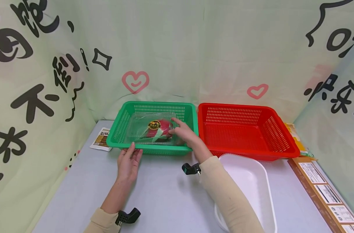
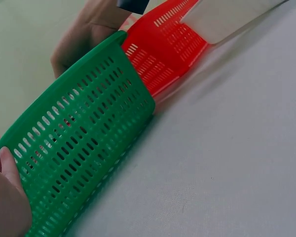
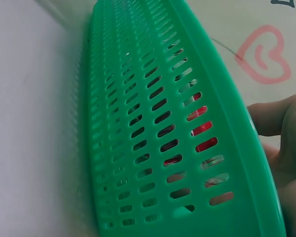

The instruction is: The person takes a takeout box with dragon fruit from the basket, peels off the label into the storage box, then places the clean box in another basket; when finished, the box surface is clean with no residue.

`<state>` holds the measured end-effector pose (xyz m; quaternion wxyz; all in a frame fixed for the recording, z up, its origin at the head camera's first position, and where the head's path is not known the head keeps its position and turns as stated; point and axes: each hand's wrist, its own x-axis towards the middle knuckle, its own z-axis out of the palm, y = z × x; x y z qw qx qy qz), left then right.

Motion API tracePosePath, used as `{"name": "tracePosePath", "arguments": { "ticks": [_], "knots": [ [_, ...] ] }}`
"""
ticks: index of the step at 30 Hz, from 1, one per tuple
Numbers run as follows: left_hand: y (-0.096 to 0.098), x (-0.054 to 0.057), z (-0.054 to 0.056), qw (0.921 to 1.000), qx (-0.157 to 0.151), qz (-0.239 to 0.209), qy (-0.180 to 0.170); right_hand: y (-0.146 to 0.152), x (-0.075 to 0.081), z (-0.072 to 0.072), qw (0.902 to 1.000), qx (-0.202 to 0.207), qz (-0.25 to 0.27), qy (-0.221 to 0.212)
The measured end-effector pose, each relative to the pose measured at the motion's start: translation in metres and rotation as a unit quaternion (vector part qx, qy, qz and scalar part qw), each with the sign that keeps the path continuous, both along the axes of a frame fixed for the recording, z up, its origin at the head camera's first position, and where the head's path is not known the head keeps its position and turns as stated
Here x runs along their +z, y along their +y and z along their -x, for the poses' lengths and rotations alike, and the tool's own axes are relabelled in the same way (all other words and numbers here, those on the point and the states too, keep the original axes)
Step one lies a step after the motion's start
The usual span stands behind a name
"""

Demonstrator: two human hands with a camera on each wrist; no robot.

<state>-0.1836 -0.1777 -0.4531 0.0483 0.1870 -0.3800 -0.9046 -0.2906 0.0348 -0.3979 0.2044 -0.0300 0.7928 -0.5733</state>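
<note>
A green slotted basket (image 1: 153, 149) stands at the back left of the table. My left hand (image 1: 128, 163) grips its front rim, thumb on the outer wall in the left wrist view. Inside the basket lies a clear plastic box (image 1: 137, 124) holding a red fruit with green scales (image 1: 162, 127), like a dragon fruit, under a round black-and-gold sticker (image 1: 154, 125). My right hand (image 1: 184, 132) reaches over the front rim and holds the box's right end between thumb and fingers. From the right wrist view, the basket wall (image 3: 138, 128) hides most of the box.
A red slotted basket (image 1: 232, 136) stands right beside the green one. In front of it, partly under my right sleeve, lies a white tray (image 1: 261, 194). A brown-and-white packet (image 1: 101, 139) is at the left, and a brown carton (image 1: 319, 191) runs along the right edge.
</note>
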Motion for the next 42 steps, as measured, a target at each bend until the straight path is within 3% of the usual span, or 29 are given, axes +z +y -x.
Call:
{"name": "tracePosePath", "arguments": {
  "ticks": [5,9,33,42],
  "knots": [
    [0.0003,-0.0003,0.0000,1.0000,-0.001,-0.007,0.002,-0.0010,-0.0005,0.0023,0.9961,-0.005,0.062,-0.063],
    [0.0010,-0.0018,0.0007,0.9999,0.005,-0.013,0.001,-0.0002,-0.0027,0.0032,0.9923,-0.015,0.095,-0.078],
    [-0.0009,-0.0032,0.0011,0.9998,0.006,-0.019,0.001,0.0008,-0.0063,0.0058,0.9787,-0.051,0.180,-0.083],
    [-0.0022,-0.0018,0.0017,0.9997,-0.002,-0.023,0.002,0.0005,-0.0046,0.0043,0.9762,-0.073,0.190,-0.076]
  ]
}}
